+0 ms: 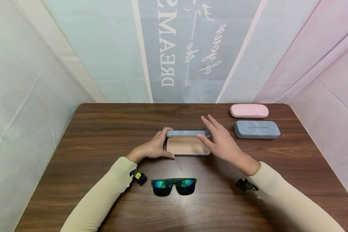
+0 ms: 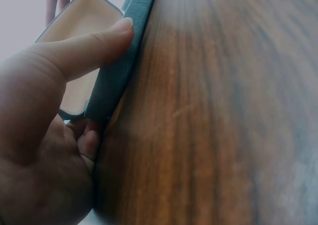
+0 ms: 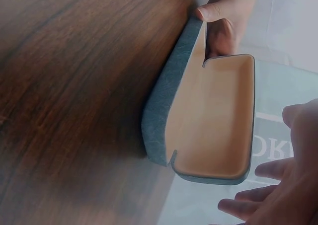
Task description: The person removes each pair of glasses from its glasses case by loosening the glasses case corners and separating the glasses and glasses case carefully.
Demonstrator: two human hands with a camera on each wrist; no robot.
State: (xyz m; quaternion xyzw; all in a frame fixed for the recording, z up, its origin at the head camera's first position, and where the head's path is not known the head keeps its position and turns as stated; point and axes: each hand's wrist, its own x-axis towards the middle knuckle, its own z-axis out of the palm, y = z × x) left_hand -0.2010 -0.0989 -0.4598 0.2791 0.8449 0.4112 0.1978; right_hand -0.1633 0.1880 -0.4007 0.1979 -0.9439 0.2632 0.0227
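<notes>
A blue-grey glasses case (image 1: pixel 188 146) with a beige lining rests on the table, its lid (image 3: pixel 228 115) raised and the inside bare. My left hand (image 1: pixel 155 145) grips its left end, with the thumb (image 2: pixel 107 43) over the front edge and the other fingers behind, partly hidden. At the other end, my right hand (image 1: pixel 224 142) has its fingers spread. It overlaps the lid's right corner in the head view, while the right wrist view shows those fingers (image 3: pixel 271 169) apart from the lid. Sunglasses (image 1: pixel 186 187) with blue-green lenses lie folded in front of the case.
Toward the back right, a closed pink glasses case (image 1: pixel 249 111) lies behind a closed blue-grey one (image 1: pixel 256 129). The brown wooden table (image 1: pixel 110 116) meets a printed cloth backdrop (image 1: pixel 113 54) at its far edge. Light cloth hangs along both sides.
</notes>
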